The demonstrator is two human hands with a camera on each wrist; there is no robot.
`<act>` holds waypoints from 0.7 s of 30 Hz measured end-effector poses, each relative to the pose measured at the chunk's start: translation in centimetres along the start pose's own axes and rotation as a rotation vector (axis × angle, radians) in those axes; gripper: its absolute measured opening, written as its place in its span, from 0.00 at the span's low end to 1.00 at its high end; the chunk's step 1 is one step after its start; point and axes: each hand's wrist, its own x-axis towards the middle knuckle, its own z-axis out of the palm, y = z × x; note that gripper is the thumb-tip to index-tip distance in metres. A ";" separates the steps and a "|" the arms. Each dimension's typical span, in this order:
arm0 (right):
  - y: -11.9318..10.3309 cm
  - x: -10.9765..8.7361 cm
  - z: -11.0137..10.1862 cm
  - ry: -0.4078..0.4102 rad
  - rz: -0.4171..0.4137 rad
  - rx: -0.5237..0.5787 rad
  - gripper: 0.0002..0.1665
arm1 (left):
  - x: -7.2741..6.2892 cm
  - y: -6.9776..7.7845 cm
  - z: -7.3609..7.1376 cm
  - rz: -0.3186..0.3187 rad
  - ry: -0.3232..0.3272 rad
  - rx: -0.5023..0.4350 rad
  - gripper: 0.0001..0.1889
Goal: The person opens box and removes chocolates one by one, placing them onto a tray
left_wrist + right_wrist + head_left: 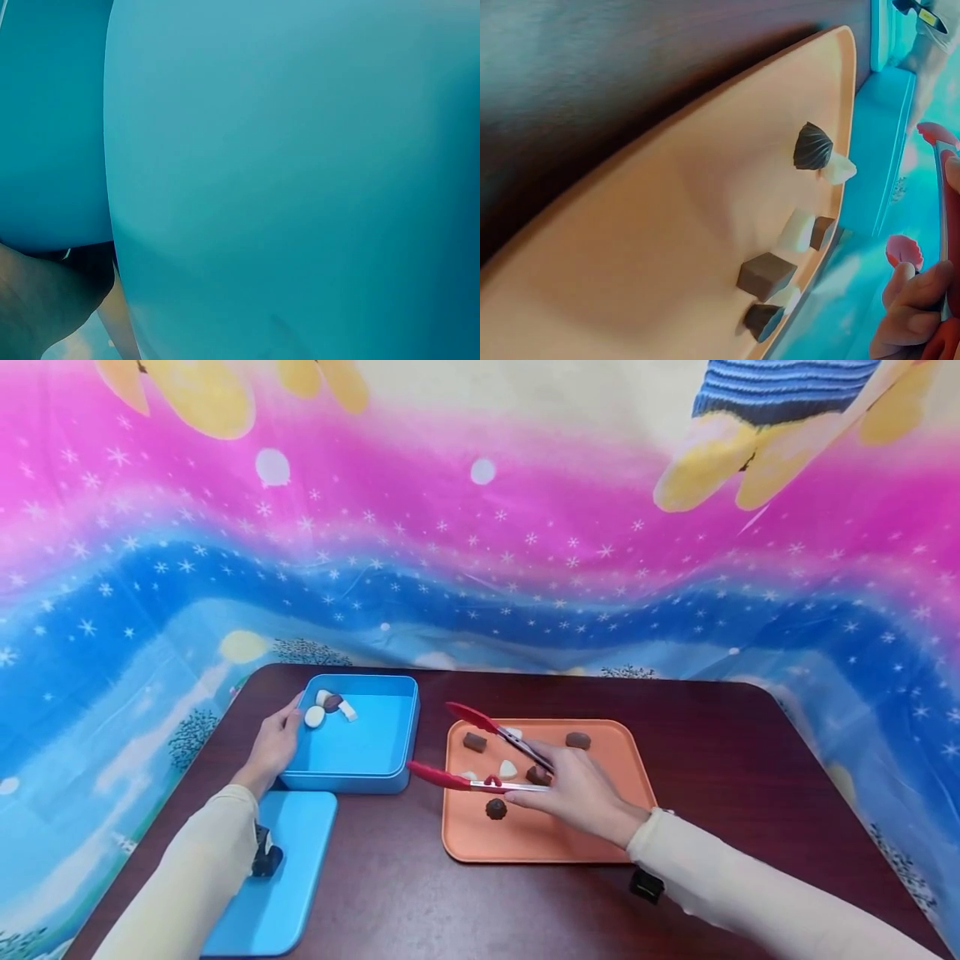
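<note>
Tongs (510, 737) spread above orange tray's (472, 839) left edge, right hand (588, 789) gripping handles. Right wrist view shows white piece (840, 169) beside fluted dark piece (813, 147); head view has tongs part-covering it. Only head view catches blue box's (363, 752) pale bits (315, 717) and brown bit (332, 703), far left corner. Left hand (276, 743) holding box's left wall.
</note>
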 end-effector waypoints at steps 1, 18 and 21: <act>-0.2 0.2 0.1 -0.002 0.005 0.004 0.34 | 0.0 0.0 0.0 0.001 0.000 0.000 0.29; -4.3 3.5 2.6 -0.008 -0.068 -0.045 0.36 | 0.2 0.1 0.1 0.016 0.003 0.009 0.29; -4.9 4.2 3.1 -0.009 -0.071 -0.039 0.38 | 0.1 0.1 0.1 0.016 0.004 0.007 0.29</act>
